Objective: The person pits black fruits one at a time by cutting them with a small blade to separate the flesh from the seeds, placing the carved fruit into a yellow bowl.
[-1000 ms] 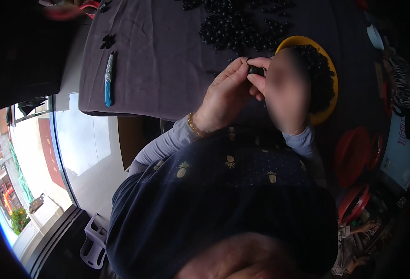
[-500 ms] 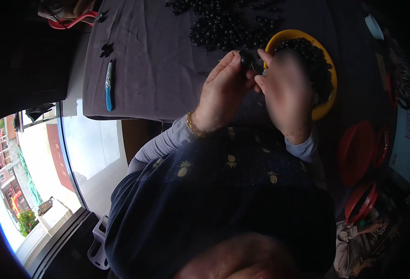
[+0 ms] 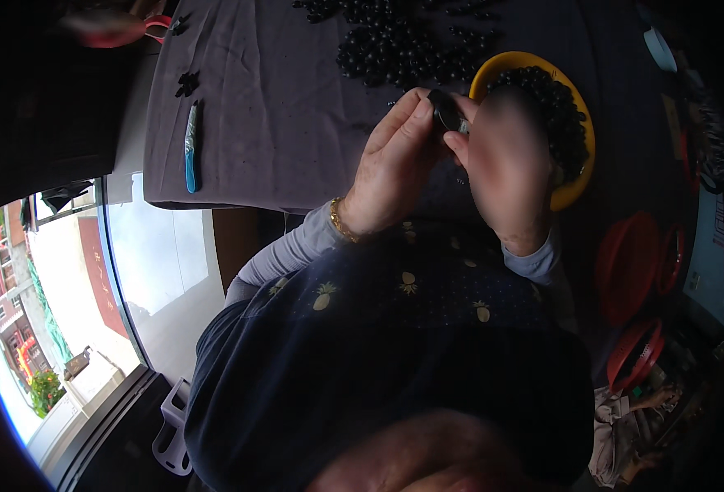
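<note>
My left hand [image 3: 393,164] pinches a small, shiny black rounded piece [image 3: 444,109] between thumb and fingertips, just above the near edge of the cloth. Against its right side, my right hand [image 3: 505,172] is closed, with fingertips meeting the piece and a small pale, glinting bit showing there. Blur covers most of this hand, so what it grips cannot be made out. Right behind it stands a yellow bowl [image 3: 589,156] full of similar black pieces [image 3: 571,135]. Beyond my hands lies a loose heap of black pieces [image 3: 390,53] on the dark cloth [image 3: 271,98].
On the left of the cloth lies a slim tool with a blue handle [image 3: 190,168], near a small black cluster [image 3: 187,84]. Red baskets [image 3: 628,266] stand at the lower right. A pale plastic stool [image 3: 171,430] sits at the lower left, beside a bright window [image 3: 75,303].
The black piece between my hands has turned and shows a broader face. My right fingertips have closed in on it. At the upper left, a red item looks shifted and blurred.
</note>
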Tool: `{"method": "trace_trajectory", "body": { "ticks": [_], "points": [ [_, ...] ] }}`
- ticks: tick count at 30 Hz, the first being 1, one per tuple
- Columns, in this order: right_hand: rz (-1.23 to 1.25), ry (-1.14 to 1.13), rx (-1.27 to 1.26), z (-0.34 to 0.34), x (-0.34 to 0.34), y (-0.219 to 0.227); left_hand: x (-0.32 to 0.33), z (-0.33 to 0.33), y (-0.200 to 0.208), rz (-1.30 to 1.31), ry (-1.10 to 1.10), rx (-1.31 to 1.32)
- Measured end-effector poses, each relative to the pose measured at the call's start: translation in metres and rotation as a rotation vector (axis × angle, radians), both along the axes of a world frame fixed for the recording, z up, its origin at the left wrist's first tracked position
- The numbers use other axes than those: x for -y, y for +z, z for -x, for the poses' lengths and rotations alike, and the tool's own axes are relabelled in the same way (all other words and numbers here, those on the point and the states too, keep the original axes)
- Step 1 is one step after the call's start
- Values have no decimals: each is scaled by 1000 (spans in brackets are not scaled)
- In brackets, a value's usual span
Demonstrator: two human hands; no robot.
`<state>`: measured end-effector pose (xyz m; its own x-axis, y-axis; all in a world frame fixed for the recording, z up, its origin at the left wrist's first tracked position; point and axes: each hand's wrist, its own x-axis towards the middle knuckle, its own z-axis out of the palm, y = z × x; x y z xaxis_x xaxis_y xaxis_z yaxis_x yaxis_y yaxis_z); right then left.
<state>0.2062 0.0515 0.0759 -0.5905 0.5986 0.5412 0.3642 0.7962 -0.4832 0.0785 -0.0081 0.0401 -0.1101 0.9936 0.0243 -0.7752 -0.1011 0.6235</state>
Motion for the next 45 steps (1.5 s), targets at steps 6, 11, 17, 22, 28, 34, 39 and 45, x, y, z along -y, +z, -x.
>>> {"method": "trace_trajectory", "body": {
  "ticks": [6, 11, 17, 22, 28, 34, 39, 45],
  "points": [
    [-6, 81, -53, 0, -4, 1, -1, 6, -2, -80, 3, -80],
    [15, 43, -97, 4, 1, -1, -1, 10, -6, -170, 0, -150],
    [117, 54, -153, 8, 2, 0, 6, -2, 7, -32, 24, -164],
    [192, 10, -164, 2, 0, -1, 2, 3, 1, -58, 11, -57],
    [122, 72, -159, 2, 2, -1, 0, 6, -9, -117, -7, 15],
    [-35, 30, -24, 1, 3, 2, 3, 5, -3, -48, 21, 7],
    [-33, 52, -42, 1, 1, -2, 3, 6, -3, -48, 12, 22],
    [-11, 55, -53, 1, 2, 0, 2, 6, -5, -59, 10, 12]
  ]
}}
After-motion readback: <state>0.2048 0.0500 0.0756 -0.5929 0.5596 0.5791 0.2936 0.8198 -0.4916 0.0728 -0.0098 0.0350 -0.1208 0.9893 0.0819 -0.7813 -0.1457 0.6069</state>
